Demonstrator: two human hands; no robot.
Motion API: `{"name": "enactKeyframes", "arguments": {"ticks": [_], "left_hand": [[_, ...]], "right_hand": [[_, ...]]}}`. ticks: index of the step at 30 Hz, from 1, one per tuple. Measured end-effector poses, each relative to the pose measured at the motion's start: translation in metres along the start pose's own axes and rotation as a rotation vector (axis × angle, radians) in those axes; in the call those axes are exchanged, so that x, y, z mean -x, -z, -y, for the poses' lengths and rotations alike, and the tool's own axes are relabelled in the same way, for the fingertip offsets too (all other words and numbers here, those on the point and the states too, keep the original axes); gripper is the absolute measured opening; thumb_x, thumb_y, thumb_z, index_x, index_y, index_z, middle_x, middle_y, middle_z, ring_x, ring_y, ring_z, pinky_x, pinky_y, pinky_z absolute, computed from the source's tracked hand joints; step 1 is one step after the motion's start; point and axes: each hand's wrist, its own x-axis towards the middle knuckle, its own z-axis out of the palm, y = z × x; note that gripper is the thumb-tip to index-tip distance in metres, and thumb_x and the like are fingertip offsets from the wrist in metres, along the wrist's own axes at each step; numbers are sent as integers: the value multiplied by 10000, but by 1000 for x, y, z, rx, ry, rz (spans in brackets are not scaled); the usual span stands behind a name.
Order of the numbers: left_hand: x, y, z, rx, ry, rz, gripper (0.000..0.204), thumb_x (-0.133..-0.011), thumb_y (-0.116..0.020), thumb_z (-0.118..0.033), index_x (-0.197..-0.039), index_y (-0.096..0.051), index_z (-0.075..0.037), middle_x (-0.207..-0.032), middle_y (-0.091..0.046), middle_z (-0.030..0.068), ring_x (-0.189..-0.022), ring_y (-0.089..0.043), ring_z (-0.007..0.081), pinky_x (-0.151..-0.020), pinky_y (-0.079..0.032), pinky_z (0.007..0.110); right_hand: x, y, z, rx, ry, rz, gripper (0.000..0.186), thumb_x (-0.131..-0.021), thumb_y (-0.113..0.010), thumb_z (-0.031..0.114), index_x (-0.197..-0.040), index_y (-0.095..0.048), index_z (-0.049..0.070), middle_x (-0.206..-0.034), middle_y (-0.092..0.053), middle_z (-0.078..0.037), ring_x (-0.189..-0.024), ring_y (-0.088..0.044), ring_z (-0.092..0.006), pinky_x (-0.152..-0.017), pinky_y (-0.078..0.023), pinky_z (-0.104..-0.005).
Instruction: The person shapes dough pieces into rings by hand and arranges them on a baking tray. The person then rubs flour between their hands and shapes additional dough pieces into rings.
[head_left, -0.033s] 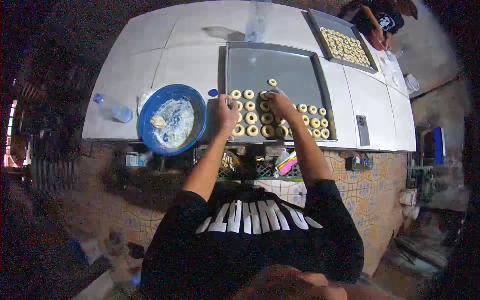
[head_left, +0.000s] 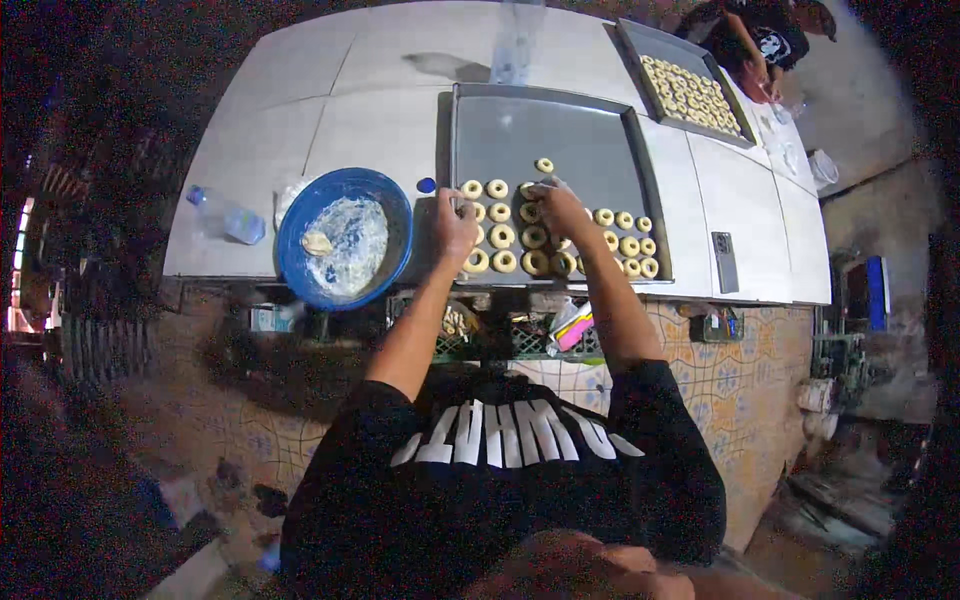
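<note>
A grey metal baking tray lies in front of me, with rows of small dough rings along its near side. My left hand is closed at the tray's left rim, fingers curled over the edge beside the leftmost rings. Over the middle of the rows, my right hand has its fingers pinched at a dough ring. That hand and forearm hide some of the rings. One separate ring sits just beyond its fingertips.
Left of the tray stands a blue basin with white flour and a dough lump. Near it lie a clear bottle and a blue cap. A phone is at right. Another filled tray lies far right, beside a person.
</note>
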Motion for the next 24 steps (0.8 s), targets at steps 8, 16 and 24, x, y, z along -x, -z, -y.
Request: {"name": "enactKeyframes", "arguments": {"ticks": [8, 16, 24], "left_hand": [[1, 18, 4, -51, -168, -50, 278, -846, -664, -11, -1058, -490, -61, -993, -538, 156, -958, -560, 322, -905, -438, 434], [0, 22, 15, -32, -157, -24, 268, -857, -650, -47, -1070, -489, -70, -1000, -547, 163, -935, -590, 328, -816, -466, 449], [-1, 8, 14, -36, -189, -106, 280, -837, -637, -12, -1055, -488, -108, -859, -520, 110, -780, -570, 282, -723, -464, 413]], "right_hand": [[-12, 38, 64, -83, 53, 130, 376, -813, -685, 109, -1184, -670, 50, -1191, -602, -211, -1097, -586, -424, -964, -484, -472], [-12, 87, 121, -441, -331, 298, 425, -782, -714, 147, -1201, -673, 89, -1228, -612, -189, -1136, -595, -377, -964, -496, -435], [-14, 51, 73, -350, -174, 257, 367, -773, -693, 36, -1140, -681, 44, -1175, -665, -184, -1075, -637, -320, -913, -509, -395]]}}
